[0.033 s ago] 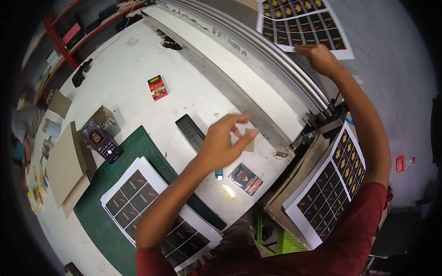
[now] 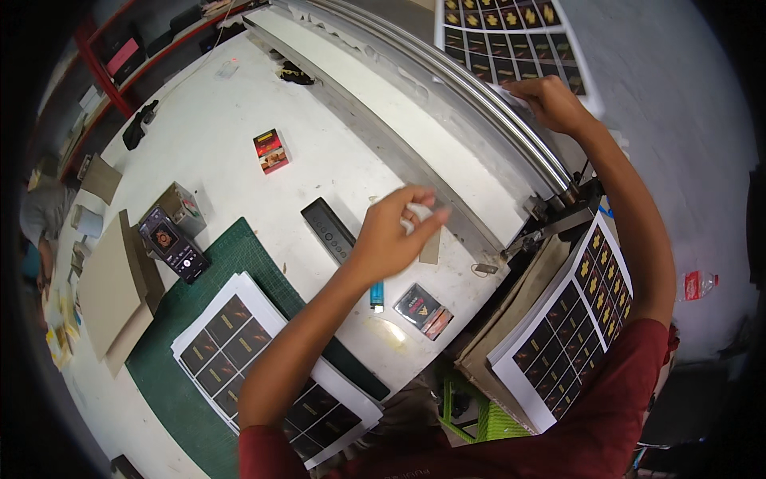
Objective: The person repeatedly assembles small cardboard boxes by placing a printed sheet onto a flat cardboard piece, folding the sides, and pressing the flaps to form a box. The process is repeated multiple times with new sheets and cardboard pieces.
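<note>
At the far right, beyond the metal rollers, my right hand (image 2: 550, 105) pinches the near edge of a printed sheet (image 2: 511, 38), white with rows of dark panels and yellow marks. My left hand (image 2: 396, 231) hovers over the white table beside the machine's edge, thumb and fingers curved apart with nothing visible between them; its fingertips are slightly blurred. Near it lie a black remote-like device (image 2: 325, 227), a blue lighter (image 2: 377, 296), a small beige card (image 2: 430, 251) and a dark cigarette pack (image 2: 423, 310).
Long metal rollers (image 2: 487, 100) cross the table (image 2: 231, 104). A stack of printed sheets (image 2: 231, 339) rests on a green cutting mat (image 2: 243, 247); another stack (image 2: 558, 343) sits at right. A phone (image 2: 171, 243) leans on a box, left. A red pack (image 2: 270, 152) lies farther back.
The printed sheet in my right hand has shifted slightly left and farther away. My left hand's fingers have moved a little; it stays over the same part of the table.
</note>
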Demonstrator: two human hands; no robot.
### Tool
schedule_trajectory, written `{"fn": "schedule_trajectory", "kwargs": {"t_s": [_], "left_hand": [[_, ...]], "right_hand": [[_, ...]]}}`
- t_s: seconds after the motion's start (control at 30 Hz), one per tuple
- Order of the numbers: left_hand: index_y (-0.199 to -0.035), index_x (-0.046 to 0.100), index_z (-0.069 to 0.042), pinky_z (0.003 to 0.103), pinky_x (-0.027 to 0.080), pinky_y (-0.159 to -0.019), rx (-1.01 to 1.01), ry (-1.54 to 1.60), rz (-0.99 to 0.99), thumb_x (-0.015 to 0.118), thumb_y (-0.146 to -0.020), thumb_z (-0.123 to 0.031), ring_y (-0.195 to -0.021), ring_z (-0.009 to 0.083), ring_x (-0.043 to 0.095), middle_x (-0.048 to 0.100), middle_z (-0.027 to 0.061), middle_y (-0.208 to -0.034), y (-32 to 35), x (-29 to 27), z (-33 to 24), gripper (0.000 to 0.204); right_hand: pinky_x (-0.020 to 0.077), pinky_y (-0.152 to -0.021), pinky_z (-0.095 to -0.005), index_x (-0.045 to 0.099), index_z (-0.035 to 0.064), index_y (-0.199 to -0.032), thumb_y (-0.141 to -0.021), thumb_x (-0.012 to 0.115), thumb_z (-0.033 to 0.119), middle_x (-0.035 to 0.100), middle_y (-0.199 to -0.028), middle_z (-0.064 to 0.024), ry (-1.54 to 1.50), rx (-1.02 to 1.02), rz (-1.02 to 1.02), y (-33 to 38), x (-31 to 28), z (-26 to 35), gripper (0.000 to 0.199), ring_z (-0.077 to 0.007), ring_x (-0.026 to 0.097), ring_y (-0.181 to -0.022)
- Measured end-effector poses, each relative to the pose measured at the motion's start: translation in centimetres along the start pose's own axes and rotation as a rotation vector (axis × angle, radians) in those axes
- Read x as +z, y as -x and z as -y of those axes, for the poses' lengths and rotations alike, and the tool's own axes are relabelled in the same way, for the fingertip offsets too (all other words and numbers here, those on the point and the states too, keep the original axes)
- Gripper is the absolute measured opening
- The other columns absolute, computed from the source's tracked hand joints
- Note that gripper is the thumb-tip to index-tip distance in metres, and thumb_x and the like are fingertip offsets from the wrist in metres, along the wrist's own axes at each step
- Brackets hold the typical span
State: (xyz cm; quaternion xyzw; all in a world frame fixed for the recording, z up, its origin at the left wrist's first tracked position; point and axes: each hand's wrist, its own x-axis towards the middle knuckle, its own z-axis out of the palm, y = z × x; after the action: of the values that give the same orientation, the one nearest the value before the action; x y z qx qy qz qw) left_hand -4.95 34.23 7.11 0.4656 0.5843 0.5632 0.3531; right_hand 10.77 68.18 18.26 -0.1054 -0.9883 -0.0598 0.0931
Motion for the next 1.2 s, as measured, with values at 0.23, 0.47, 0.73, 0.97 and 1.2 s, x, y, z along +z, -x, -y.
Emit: {"fn": "schedule_trajectory", "kwargs": {"t_s": [0.23, 0.47, 0.73, 0.97, 1.2], "left_hand": [[-0.120, 0.057, 0.000, 0.027, 0.042, -0.069, -0.331, 0.759, -0.288, 0.071, -0.088, -0.050, -0.083, 0.0125, 0.053, 0.061, 0.0068, -0.109, -6.6, 3.3, -0.1, 0.061], [-0.102, 0.062, -0.010, 0.024, 0.036, -0.060, -0.162, 0.791, -0.703, 0.079, -0.082, -0.014, -0.071, 0.0071, 0.054, 0.065, -0.0021, -0.089, 1.1, -1.5, -1.9, 0.027], [-0.097, 0.061, -0.005, 0.023, 0.040, -0.055, 0.011, 0.657, -0.850, 0.077, -0.085, -0.014, -0.065, 0.0064, 0.055, 0.064, -0.0002, -0.082, 13.2, -10.5, -7.1, 0.022], [-0.109, 0.058, -0.007, 0.030, 0.045, -0.070, 0.158, 0.568, -1.064, 0.079, -0.082, -0.026, -0.085, 0.0129, 0.056, 0.060, 0.0023, -0.095, 25.2, -18.0, -12.6, 0.040], [-0.143, 0.038, 0.008, 0.039, 0.034, -0.110, 0.763, 0.312, -0.714, 0.044, -0.100, -0.046, -0.127, 0.0272, 0.049, 0.054, 0.0205, -0.133, 43.3, -25.8, -11.8, 0.069]], "right_hand": [[0.0527, -0.092, -0.0331, 0.057, -0.0005, -0.132, -0.103, 0.051, 0.013, 0.069, -0.119, -0.0127, -0.789, 0.290, -0.436, 4.0, -5.5, 9.4, 0.033, -0.0212, 0.067, -0.105], [0.0450, -0.098, -0.0392, 0.059, 0.0027, -0.128, -0.077, 0.067, -0.004, 0.064, -0.118, -0.0170, -0.124, 0.123, -0.386, 8.6, -6.1, 16.2, 0.052, -0.0327, 0.060, -0.112], [0.0347, -0.111, -0.0498, 0.055, 0.0150, -0.136, -0.074, 0.072, 0.000, 0.054, -0.134, -0.0132, 0.027, -0.033, -0.334, 2.6, 0.7, 22.6, 0.066, -0.0313, 0.048, -0.128], [0.0362, -0.110, -0.0574, 0.066, 0.0065, -0.111, -0.077, 0.068, -0.007, 0.070, -0.110, -0.0117, -0.389, -0.324, -0.738, -4.5, -2.1, 30.6, 0.036, -0.0306, 0.066, -0.107], [0.0535, -0.076, -0.0370, 0.066, 0.0024, -0.113, -0.085, 0.066, 0.014, 0.070, -0.102, -0.0167, -0.176, -0.643, -0.883, -7.0, -19.6, 46.1, 0.030, -0.0313, 0.068, -0.086]]}}
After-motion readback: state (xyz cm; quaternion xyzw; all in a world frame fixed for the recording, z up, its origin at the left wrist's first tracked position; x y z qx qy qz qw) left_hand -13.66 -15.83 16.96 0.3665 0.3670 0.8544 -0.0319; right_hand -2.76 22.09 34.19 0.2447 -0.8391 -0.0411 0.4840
